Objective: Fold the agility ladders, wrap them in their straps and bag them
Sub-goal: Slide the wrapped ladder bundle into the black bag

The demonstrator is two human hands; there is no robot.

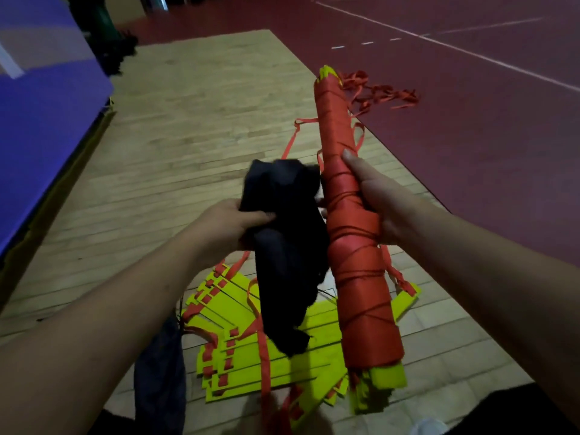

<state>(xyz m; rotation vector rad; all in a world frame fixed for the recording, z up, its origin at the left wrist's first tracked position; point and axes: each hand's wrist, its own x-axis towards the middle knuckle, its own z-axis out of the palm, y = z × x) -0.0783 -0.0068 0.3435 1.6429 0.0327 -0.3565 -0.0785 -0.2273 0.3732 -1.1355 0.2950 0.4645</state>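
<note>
While a blue mat [37,120] stood along the far left edge, we were above a pale wooden floor [188,120], with a dark blue cloth [160,372] lying crumpled low on the left. Our left hand [229,224] gripped a black bag [288,246], thumb and fingers curled into its bunched fabric, so that the bag hung down limp in the air. Below it, on the floor, lay an unwrapped ladder [238,309], its yellow rungs fanned out flat and its red straps running loose across them. Just right of the bag, and close against it, we held the wrapped ladder [351,246], a long roll bound in red strap with yellow rung ends showing at both ends. Our right hand [376,202] clasped that roll near its middle, thumb laid along it, keeping it tilted away from us. Beyond its far end a tangle of red strap [383,94] lay on the dark red floor [470,136].
</note>
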